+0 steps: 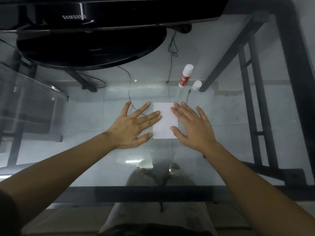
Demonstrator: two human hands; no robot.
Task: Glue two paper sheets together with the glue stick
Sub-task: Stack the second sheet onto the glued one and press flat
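**Hands flat on the paper, glue parked behind**

Both palms are spread wide, gripping nothing. The left hand has fingertips on the left edge of the paper, and the right hand covers its right edge. My guess: uneven pressing slides the sheets out of line on the slick glass table.

Count: one white rectangle showing, so I can't tell if it's two sheets stacked. One glue stick well behind, one loose cap just beside it.
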